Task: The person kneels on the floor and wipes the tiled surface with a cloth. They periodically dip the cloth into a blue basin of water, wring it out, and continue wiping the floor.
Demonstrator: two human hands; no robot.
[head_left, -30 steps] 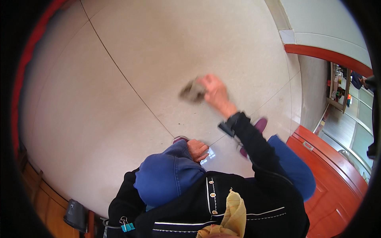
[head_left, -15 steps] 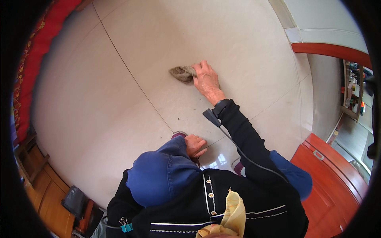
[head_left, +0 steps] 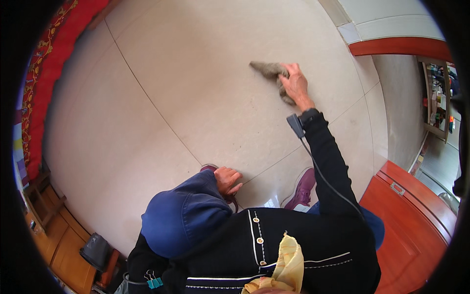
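My right hand (head_left: 296,84) is stretched out ahead over the tiled floor (head_left: 196,112), its fingers closed on a grey-brown cloth rag (head_left: 270,69). The rag lies against the tile, one end spread out to the left and another bunched below the fingers. A dark band with a black cable plug (head_left: 295,125) sits at that wrist. Near my bent left knee, my left hand (head_left: 227,181) hangs above a maroon shoe (head_left: 209,167). Its fingers are loosely apart, with nothing seen in them. Small dark crumbs (head_left: 238,145) are scattered on the tile between the hands.
A red wooden door (head_left: 406,215) stands at the right, beside a doorway with a red sill (head_left: 401,46). Red patterned cloth (head_left: 41,98) hangs along the left edge. Wooden furniture (head_left: 63,235) and a black bin-like container (head_left: 95,250) are at the lower left. My other maroon shoe (head_left: 302,188) rests on the floor.
My right hand has moved the rag to the right and slightly farther away across the floor. My left hand and knee have shifted slightly left, and my right shoe shows more.
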